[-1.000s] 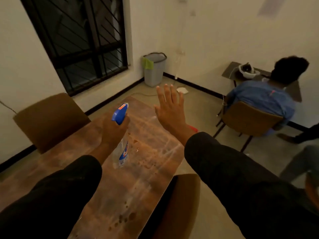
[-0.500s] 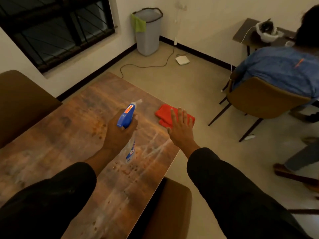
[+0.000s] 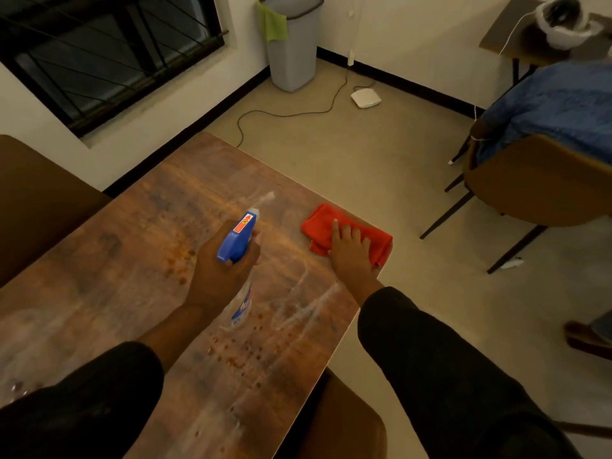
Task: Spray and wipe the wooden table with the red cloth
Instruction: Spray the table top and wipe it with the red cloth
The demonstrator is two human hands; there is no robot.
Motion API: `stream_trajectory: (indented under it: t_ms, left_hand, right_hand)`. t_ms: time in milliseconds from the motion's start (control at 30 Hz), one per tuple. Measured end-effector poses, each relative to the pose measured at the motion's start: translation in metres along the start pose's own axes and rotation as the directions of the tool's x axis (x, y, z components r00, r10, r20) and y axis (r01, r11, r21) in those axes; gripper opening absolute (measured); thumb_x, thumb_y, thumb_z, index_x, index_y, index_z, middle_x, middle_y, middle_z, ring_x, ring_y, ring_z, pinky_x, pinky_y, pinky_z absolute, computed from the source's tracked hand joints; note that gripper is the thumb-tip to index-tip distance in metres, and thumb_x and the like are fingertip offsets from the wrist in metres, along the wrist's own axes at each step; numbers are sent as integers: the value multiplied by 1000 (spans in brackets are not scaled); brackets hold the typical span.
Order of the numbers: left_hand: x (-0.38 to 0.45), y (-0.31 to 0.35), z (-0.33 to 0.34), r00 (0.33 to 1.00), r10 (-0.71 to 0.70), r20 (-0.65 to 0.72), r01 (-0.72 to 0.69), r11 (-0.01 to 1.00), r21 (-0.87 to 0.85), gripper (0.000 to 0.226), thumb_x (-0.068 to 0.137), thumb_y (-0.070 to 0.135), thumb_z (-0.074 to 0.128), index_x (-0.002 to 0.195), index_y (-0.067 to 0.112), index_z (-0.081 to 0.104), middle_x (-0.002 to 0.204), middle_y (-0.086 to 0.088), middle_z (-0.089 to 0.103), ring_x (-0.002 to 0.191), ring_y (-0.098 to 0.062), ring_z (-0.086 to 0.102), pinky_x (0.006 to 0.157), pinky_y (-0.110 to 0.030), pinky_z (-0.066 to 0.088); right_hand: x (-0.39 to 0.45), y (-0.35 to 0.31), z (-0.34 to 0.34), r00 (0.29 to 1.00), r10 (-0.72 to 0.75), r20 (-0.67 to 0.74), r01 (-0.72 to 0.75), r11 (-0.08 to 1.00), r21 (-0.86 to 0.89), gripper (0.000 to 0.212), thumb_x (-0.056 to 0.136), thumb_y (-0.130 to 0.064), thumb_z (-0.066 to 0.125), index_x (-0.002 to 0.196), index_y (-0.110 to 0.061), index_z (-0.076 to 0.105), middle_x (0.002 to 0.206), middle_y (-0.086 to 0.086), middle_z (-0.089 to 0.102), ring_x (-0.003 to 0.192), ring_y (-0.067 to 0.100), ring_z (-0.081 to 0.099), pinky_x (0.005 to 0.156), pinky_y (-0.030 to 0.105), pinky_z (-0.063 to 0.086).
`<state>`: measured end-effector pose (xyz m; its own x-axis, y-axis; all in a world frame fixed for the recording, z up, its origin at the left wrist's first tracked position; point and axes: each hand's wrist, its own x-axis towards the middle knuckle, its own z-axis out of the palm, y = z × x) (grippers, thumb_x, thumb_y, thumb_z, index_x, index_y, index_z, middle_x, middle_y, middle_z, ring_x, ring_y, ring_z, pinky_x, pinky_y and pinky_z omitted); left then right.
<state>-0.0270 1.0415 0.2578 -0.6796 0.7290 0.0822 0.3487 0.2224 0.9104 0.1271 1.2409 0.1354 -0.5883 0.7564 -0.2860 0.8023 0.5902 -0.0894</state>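
The cloth (image 3: 347, 231) is showing bright red. The bottle (image 3: 239, 246) is wearing a blue head with an orange label over a clear body. The table (image 3: 165, 260) is showing brown wood grain with whitish streaks and orange-brown spots. The sleeves (image 3: 447, 376) are looking black.

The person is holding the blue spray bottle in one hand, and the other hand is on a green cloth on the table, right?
Not quite. In the head view, the cloth under the right hand is red, not green. The left hand does hold the spray bottle, over the table.
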Motion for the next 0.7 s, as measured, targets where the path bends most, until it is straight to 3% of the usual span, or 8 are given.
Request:
stream_trajectory:
  t_ms: [133,233,300,367,467,567,700]
  left_hand:
    - [-8,-3,-17,1000,-4,-12,5,1000,31,13,93,25,66,91,13,65,74,-15,64,63,-30,60,57,-25,53]
    - [-17,1,-37,1000,-13,-25,14,999,35,7,93,22,67,94,15,65,74,-14,65,63,-29,62,60,-32,55]
    - [-21,4,-56,998,-7,-65,10,999,44,6,91,17,67,95,13,64,71,-12,61,59,-20,60,57,-28,53]
    - [-24,10,-76,993,10,-118,-3,998,59,7,90,14,68,93,11,61,66,-6,55,55,-10,53,52,-17,48]
    - [-27,21,-113,978,-34,-204,49,996,72,8,91,16,68,95,15,62,71,-10,58,61,-22,57,53,-11,48]
    - [-43,29,-164,951,-90,-297,105,994,35,15,91,26,68,105,21,64,86,-17,67,77,-32,67,69,-30,57]
    - [-82,32,-249,884,-20,-466,63,995,78,12,90,30,69,95,22,61,81,-14,65,71,-33,64,64,-37,56]
  right_hand:
    - [-8,-20,-4,999,-8,45,8,1000,-2,68,108,-42,54,163,-10,28,161,18,37,147,38,39,121,57,33]
    - [-15,-43,-15,999,-9,52,-1,984,179,50,109,-30,53,156,-16,42,154,16,47,141,37,45,121,58,32]
    - [-22,-68,-31,999,-41,-34,50,946,320,49,108,-28,55,154,-17,44,150,14,49,136,35,50,118,54,38]
    - [-31,-98,-53,983,-96,-158,145,931,335,53,103,-27,66,152,-18,46,143,12,52,128,31,54,107,44,44]
    - [-45,-145,-90,946,-180,-269,265,907,326,59,97,-23,75,149,-17,49,137,11,53,122,28,55,100,40,47]
    - [-66,-197,-131,906,-252,-340,362,878,313,64,94,-26,76,151,-16,47,135,12,52,120,29,54,100,42,51]
    - [-114,-275,-179,838,-352,-418,516,761,394,68,89,-53,69,146,-19,52,134,11,54,118,28,54,102,45,50]
